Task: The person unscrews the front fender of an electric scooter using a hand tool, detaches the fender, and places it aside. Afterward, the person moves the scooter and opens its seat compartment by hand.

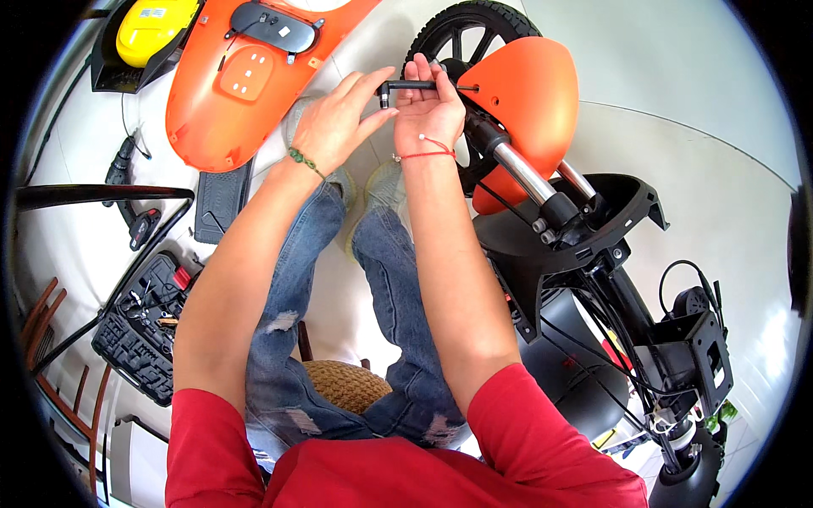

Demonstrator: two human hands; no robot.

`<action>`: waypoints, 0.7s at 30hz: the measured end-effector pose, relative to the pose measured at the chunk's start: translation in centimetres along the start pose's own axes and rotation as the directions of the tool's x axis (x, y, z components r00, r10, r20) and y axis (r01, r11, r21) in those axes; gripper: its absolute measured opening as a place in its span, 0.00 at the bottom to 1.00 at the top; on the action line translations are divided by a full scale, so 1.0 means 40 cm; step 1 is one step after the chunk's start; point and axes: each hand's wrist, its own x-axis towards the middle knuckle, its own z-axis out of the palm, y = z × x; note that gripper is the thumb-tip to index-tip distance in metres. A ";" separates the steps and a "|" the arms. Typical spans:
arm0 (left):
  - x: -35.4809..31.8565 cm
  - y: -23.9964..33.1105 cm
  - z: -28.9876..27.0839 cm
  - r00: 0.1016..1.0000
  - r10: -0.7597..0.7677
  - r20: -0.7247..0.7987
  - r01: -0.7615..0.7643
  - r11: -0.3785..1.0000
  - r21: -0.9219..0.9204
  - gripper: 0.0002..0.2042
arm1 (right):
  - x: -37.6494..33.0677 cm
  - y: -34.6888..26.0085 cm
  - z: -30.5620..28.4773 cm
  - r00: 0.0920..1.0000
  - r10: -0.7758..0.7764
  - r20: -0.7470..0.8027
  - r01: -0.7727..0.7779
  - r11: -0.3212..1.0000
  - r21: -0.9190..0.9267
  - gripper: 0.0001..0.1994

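Note:
A black L-shaped hand driver [412, 85] lies level in front of me, its thin tip reaching a hole in the orange front fender [538, 93]. My right hand [430, 106], palm up, holds the driver's shaft between the thumb and the fingers. My left hand [334, 118] is at the driver's bent end, with thumb and fingers spread around it and a gap between them. The fender sits over a black spoked wheel [471, 41] and a silver fork tube [522, 172] of a partly dismantled scooter.
At the upper left lie an orange body panel [199, 110] and a yellow part [157, 32] in a black holder. A black cordless power tool [123, 182] and an open tool case [144, 330] are on the left. Cables and a black bracket [707, 360] stick out at right.

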 end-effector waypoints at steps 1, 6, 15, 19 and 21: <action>0.002 0.000 -0.003 1.000 -0.001 0.000 0.001 1.000 -0.002 0.25 | -0.001 -0.001 0.004 1.000 0.000 -0.001 0.000 1.000 -0.002 0.09; 0.012 -0.013 -0.016 0.997 0.072 0.004 -0.072 0.994 0.079 0.24 | 0.002 0.009 0.013 0.997 -0.057 -0.059 0.057 0.998 0.001 0.09; 0.033 0.017 -0.016 1.000 0.013 0.022 -0.015 0.996 0.083 0.13 | -0.003 0.012 0.019 0.985 -0.126 -0.121 0.119 0.991 -0.069 0.10; 0.051 0.024 -0.009 0.996 -0.089 0.012 0.089 0.996 -0.019 0.14 | -0.006 0.009 0.019 0.987 -0.119 -0.106 0.109 0.990 -0.092 0.10; 0.062 0.028 -0.015 0.985 -0.149 0.085 0.151 0.988 -0.018 0.16 | -0.011 0.008 0.022 0.995 -0.055 -0.086 0.054 0.998 -0.016 0.12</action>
